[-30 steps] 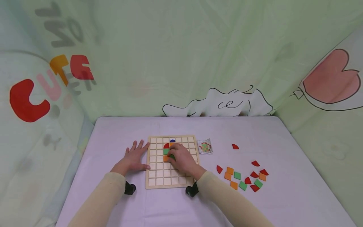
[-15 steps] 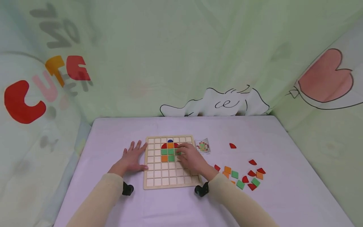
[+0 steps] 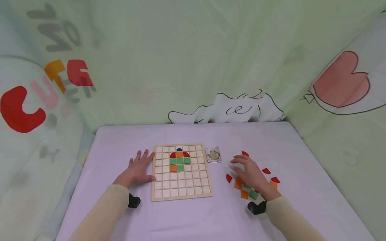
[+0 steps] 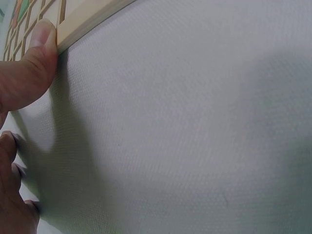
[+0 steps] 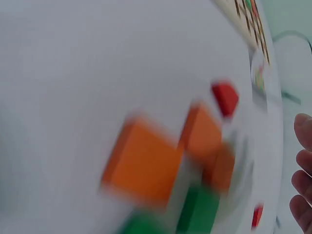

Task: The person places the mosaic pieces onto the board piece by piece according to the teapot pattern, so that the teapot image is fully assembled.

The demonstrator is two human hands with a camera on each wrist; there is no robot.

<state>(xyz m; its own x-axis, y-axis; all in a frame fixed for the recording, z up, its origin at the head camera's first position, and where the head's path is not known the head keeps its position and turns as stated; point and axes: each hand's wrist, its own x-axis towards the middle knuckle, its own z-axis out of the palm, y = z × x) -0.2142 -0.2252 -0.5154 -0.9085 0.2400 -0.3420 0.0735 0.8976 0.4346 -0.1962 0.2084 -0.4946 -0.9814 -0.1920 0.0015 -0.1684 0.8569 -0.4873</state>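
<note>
A wooden grid board [image 3: 190, 183] lies on the table, with a blue half-round piece [image 3: 179, 150] at its top. Below it are an orange square [image 3: 179, 154] between red quarter-rounds [image 3: 186, 154], a row of green squares [image 3: 180, 161], then one orange and one green square. My left hand [image 3: 137, 171] lies with fingers spread at the board's left edge; in the left wrist view its thumb [image 4: 43, 36] rests on the rim. To the right, my right hand [image 3: 251, 171] is over loose pieces, fingers loosely bent and holding nothing, hiding some of them.
A small picture card [image 3: 213, 155] lies just right of the board. Loose orange squares [image 3: 244, 194], green squares [image 3: 253, 194] and red quarter-rounds [image 3: 266, 171] are scattered on the right of the table. Fabric walls [image 3: 135, 83] stand behind and beside the table.
My right hand has left the board and moved right over the loose pieces. A middle green square, a right-hand red quarter-round and the right green square are now uncovered. The left hand stays put.
</note>
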